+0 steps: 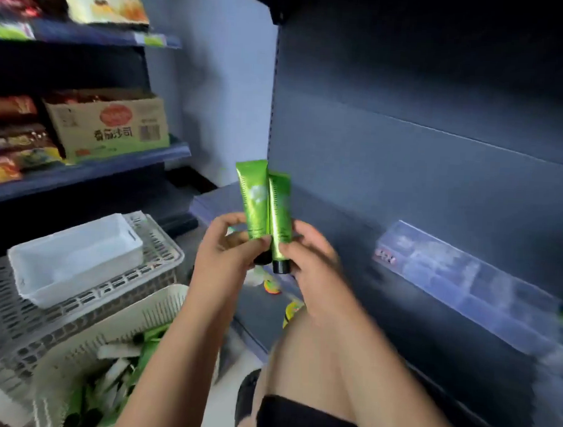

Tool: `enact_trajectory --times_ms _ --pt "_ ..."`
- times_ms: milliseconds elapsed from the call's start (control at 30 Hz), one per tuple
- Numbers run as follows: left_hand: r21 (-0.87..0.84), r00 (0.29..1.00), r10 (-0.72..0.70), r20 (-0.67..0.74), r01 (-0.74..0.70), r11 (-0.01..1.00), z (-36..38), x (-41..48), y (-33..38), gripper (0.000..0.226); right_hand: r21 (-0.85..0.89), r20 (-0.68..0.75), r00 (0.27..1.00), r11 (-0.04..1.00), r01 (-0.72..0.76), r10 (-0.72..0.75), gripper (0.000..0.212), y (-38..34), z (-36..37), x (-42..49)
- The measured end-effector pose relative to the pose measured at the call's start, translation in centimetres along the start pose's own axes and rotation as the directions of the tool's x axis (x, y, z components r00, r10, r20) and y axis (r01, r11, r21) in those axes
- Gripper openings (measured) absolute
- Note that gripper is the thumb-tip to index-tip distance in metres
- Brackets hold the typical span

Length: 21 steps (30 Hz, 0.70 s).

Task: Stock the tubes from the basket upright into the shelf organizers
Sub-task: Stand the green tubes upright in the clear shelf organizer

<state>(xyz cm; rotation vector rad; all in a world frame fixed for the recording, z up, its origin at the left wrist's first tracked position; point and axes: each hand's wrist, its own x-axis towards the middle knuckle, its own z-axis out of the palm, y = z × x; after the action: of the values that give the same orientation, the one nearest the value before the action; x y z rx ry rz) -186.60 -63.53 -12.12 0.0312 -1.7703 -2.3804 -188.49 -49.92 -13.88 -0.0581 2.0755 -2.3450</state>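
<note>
From the head camera we see both hands raised in front of a dark shelf unit, each gripping one green tube. The left hand (226, 246) pinches the left tube (254, 202) between thumb and curled fingers, low on its body. The right hand (309, 250) curls round the lower part of the right tube (279, 213). The two tubes stand upright side by side and touch, with their black caps down and their flat crimped ends up. Down at the lower left sits a pale slatted basket (158, 304), and in it lies a loose heap of tubes (115, 368), green and white, pointing every way. Behind it is a second slatted crate (164, 249) with a white plastic tub (75, 267) resting on top. To the right, along the front of the dark shelf (262, 307), runs a clear plastic organizer (465, 281); it is too blurred for us to tell its compartments or contents. On the shelves at the far left, a cardboard box (115, 129) holds packets, with more packets stacked beside it.
</note>
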Motion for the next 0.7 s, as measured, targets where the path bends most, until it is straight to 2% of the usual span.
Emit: enact_trajectory --times_ms 133,300,433,600,700 --pt "0.036 0.966 0.014 0.259 -0.024 0.999 7.9 -2.1 0.7 0.025 -0.023 -0.168 0.978 0.993 0.118 -0.120 0.038 -4.5 -8.4 -3.9" --pt "0.062 0.861 -0.031 0.508 -0.001 0.998 16.9 -5.7 -1.6 0.026 -0.096 -0.376 0.903 0.978 0.185 -0.208 0.003 -8.0 -18.6 -9.4" --pt "0.092 0.782 -0.040 0.623 -0.022 0.996 23.8 -9.5 -4.2 0.022 -0.242 -0.467 0.841 0.954 0.175 -0.272 0.005 -9.2 -26.0 -14.8" --pt "0.153 0.673 -0.125 0.729 0.018 0.988 31.5 -14.2 -6.7 0.020 -0.359 -0.492 0.815 0.924 0.129 -0.305 0.035 -10.0 -33.7 -21.3" --pt "0.196 0.623 -0.160 0.766 0.011 0.981 35.7 -16.4 -8.2 0.022 -0.379 -0.560 0.758 0.917 0.125 -0.334 0.037 -9.9 -37.4 -24.5"
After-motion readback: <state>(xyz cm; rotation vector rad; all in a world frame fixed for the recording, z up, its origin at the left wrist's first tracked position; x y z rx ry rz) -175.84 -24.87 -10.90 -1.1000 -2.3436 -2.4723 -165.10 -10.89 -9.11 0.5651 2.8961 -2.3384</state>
